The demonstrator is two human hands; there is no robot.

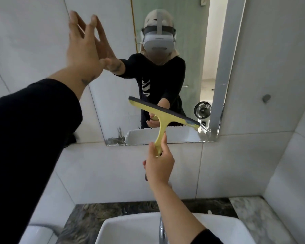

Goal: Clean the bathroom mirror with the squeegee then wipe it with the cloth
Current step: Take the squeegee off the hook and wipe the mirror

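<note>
The bathroom mirror (pixel 113 95) hangs on the white tiled wall above the sink. My right hand (pixel 158 166) grips the handle of a yellow squeegee (pixel 163 118), whose dark rubber blade lies tilted against the lower part of the glass, its right end low near the mirror's bottom right corner. A little water gathers at that end of the blade. My left hand (pixel 83 48) is flat on the mirror's upper left, fingers spread, holding nothing. No cloth is in view.
A white basin (pixel 130 228) with a chrome tap (pixel 163 231) sits below on a dark marble counter (pixel 88 213). White tiled walls close in on both sides. The mirror reflects a person wearing a headset, and a small fan.
</note>
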